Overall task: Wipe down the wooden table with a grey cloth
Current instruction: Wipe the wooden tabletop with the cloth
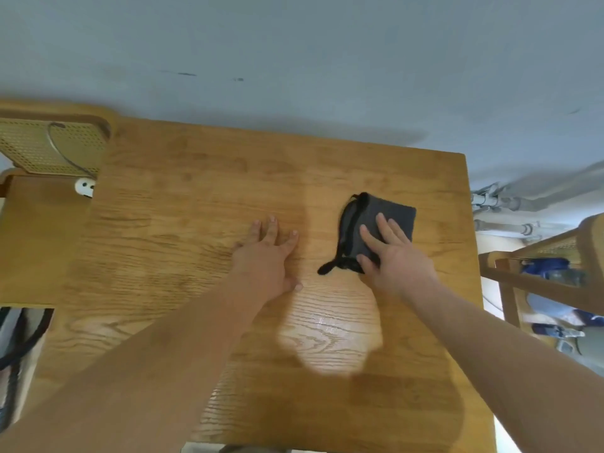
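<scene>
A folded dark grey cloth [392,212] lies on the wooden table [196,178], right of its middle. My right hand [395,253] lies flat on the cloth's near half, fingers straight and spread, pressing it to the wood. A dark corner of the cloth sticks out to the left near my thumb. My left hand [266,256] rests palm down on the bare table a little to the left, fingers straight, touching nothing else.
A cane-backed wooden chair [49,148] stands at the table's far left corner, with a white object [84,185] below it. Another wooden chair [555,273] holding blue items sits off the right edge. White pipes [503,204] run along the wall at right.
</scene>
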Motion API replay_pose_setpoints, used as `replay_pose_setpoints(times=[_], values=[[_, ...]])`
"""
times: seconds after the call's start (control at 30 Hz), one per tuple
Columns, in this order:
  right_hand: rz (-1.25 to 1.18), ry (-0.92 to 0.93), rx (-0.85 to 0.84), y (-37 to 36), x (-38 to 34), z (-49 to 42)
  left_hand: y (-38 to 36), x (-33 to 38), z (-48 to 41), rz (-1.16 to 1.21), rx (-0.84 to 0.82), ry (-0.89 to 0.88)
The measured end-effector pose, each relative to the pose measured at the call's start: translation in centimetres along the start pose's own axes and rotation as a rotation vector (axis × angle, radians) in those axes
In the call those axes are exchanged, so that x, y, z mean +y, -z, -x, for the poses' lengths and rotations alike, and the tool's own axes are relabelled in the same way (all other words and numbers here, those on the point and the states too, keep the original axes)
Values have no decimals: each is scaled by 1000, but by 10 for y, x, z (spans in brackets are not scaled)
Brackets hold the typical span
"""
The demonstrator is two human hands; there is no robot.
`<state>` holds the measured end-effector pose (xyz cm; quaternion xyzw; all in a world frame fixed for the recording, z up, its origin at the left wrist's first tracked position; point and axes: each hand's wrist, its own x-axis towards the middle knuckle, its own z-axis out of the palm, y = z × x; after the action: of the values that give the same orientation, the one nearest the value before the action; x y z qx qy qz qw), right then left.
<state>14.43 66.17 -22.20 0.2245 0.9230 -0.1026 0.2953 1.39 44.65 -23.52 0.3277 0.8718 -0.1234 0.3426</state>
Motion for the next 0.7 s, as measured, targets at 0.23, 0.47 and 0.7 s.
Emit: replay_pose_setpoints(times=[0.23, 0.47, 0.7], values=[[120, 125, 60, -30, -49, 13, -2, -2, 1, 24, 12, -1], [271, 239, -92, 35, 3, -45, -1, -5, 1, 2, 6, -13], [-136, -218, 45, 69, 3, -125, -1, -5, -3, 25, -42, -14]])
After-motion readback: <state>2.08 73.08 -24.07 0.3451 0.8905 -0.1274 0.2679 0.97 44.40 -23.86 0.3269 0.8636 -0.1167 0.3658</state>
